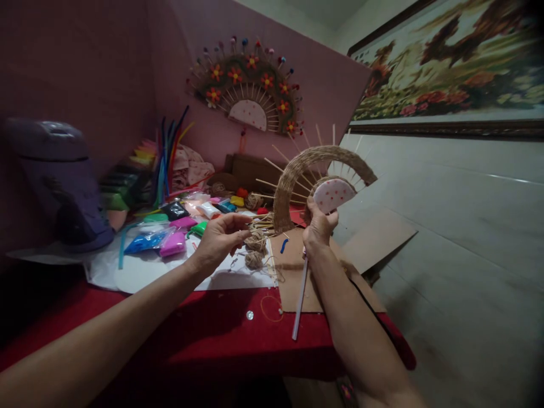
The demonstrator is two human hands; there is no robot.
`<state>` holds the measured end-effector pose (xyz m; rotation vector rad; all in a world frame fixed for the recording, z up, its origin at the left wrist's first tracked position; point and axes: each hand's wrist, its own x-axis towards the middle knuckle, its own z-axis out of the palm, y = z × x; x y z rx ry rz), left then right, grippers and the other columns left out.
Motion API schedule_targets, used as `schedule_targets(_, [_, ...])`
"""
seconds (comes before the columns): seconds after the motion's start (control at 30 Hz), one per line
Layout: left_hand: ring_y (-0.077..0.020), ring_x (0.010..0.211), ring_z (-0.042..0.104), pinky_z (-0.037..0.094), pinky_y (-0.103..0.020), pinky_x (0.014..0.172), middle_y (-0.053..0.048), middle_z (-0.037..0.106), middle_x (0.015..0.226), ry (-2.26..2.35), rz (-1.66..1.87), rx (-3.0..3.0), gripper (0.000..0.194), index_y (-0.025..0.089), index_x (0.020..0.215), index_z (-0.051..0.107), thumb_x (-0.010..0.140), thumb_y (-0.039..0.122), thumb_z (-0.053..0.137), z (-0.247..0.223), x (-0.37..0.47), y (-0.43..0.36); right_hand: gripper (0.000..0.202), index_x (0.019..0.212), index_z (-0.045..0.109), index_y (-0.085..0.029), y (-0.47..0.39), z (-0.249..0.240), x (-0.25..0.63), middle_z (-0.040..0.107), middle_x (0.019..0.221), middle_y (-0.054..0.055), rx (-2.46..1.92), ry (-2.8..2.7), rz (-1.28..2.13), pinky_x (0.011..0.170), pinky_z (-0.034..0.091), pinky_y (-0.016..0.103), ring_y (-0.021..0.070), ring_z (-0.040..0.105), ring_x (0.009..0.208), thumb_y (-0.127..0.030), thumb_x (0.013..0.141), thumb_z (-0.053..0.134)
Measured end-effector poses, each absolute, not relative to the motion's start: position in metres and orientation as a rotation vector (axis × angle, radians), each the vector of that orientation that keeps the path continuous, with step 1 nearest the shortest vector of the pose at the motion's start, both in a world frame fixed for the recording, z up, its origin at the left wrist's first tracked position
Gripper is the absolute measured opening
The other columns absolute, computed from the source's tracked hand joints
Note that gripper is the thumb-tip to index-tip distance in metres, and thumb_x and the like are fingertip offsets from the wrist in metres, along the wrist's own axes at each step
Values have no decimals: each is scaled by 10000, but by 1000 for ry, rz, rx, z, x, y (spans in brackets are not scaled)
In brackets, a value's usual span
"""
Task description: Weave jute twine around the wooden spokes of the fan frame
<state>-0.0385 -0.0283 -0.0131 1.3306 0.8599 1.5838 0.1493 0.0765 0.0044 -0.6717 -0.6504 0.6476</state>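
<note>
My right hand (318,226) grips a fan-shaped craft by its white, red-dotted half-disc (334,194). Thin wooden sticks radiate from the half-disc through a woven twine arch (293,170), with their tips poking out beyond it. My left hand (223,235) is just left of the arch, near the lowest sticks, its thumb and fingers bent towards each other. Whether anything thin is between those fingertips is too small to tell. Balls of twine (254,259) lie below the left fingertips. A glue gun's pale stick (300,300) shows below my right hand.
Colourful clay packets (173,242) cover the white sheet at left. A purple container (63,187) stands far left. Cardboard (297,283) lies on the red tablecloth (191,328). A finished flowered fan (249,90) hangs on the pink board behind; a framed picture (450,68) hangs right.
</note>
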Motion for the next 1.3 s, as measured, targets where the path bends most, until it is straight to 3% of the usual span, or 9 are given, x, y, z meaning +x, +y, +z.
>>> schedule_targets(0.27, [-50,379,417,300,-176,324,30,556,552,867,1602,1323,280,112,830,636,587,211,734,-12,-39,-26,610,935,425,-180,85,-1,154,599,864,-1,-674,-630,712,376,459,212,85,543,533,-361,479,787])
schedule_targets(0.5, [-58,376,422,294,-186,340,-2,592,531,954,1658,1335,187,113,723,642,584,222,705,-11,-41,-25,464,791,418,-200,82,-1,150,553,638,-66,-725,-617,780,293,354,150,61,476,433,-305,503,766])
schedule_targets(0.67, [-64,388,422,308,-201,350,-2,602,551,1001,1705,1417,153,127,723,654,628,244,678,-13,-42,-23,369,787,465,-183,74,0,146,562,612,-60,-743,-660,816,278,346,145,59,465,415,-233,519,714])
schedule_targets(1.0, [-102,605,533,414,-221,533,-21,645,688,1171,1819,1704,113,148,770,678,718,245,653,-24,-52,-12,384,805,481,-203,79,-11,141,550,563,-82,-830,-731,837,258,341,179,62,417,343,-217,503,716])
schedule_targets(1.3, [-104,598,528,409,-230,550,-10,628,661,1305,1849,1820,107,153,751,665,744,253,626,-26,-58,-8,382,806,464,-199,69,-10,133,561,596,-63,-817,-789,880,269,330,170,62,438,373,-182,504,698])
